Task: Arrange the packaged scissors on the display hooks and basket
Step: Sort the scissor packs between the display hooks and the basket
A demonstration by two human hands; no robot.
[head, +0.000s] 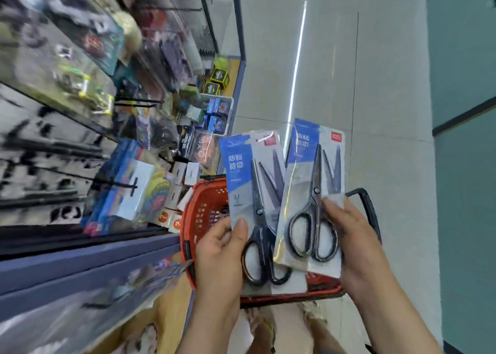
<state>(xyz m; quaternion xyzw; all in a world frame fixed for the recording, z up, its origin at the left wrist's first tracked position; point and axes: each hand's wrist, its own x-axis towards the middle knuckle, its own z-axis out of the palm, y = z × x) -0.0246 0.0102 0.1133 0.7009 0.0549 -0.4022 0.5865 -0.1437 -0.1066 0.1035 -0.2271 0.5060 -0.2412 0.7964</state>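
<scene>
Scissors come in two flat packs, one to each hand: the left hand (pixel 217 259) pinches the left pack (pixel 241 182) near its lower edge, thumb pressed on the front, and the right hand (pixel 359 241) pinches the right pack (pixel 303 165) the same way. Held low like this, the printed fronts face up and the top ends are free, probably for slipping onto a hook (pixel 126 184). Both packs overlap slightly above the red basket (pixel 206 208), beside the blurred shelf (pixel 88 257)
</scene>
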